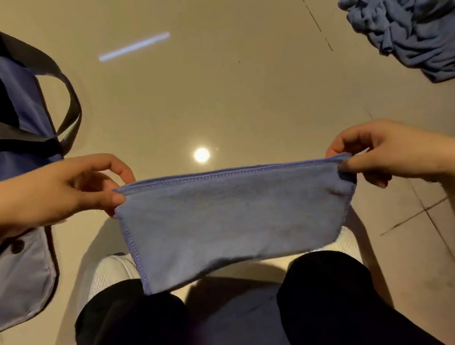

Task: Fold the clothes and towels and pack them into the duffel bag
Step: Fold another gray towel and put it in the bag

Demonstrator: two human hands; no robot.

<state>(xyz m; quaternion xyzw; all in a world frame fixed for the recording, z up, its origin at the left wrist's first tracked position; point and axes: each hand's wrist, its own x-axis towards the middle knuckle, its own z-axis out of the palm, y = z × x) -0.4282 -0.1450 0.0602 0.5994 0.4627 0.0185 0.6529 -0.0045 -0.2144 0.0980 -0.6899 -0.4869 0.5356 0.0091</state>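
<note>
A: Surface: glossy beige tiled floor (240, 87), dark grout lines, reflections of ceiling lights. Head view only.

B: Items on it?

A: One open navy fabric duffel bag with black webbing straps (15, 89), left side, paler end panel nearest the person. One crumpled heap of blue-grey cloth (411, 15), far right, well apart from the bag, unfolded.

B: Item in hand?

A: One small blue-violet microfibre towel with stitched hem (233, 216), doubled over, hemmed edges uppermost, held taut in the air above the person's knees and white shoes (111, 272).

B: Hands?

A: Left hand (56, 194): thumb and fingers clamped on the towel's upper left corner. Right hand (391, 153): thumb and fingers clamped on the upper right corner. Both pinch the layered edges together.

B: Step?

A: Judged: folding, mid-way; one fold made, towel not yet packed.

B: Next move requires?

A: Probably bringing one corner across to the other for a second fold, layers kept aligned, then carrying the towel left into the bag's opening. Heap on the right remains to be done.
</note>
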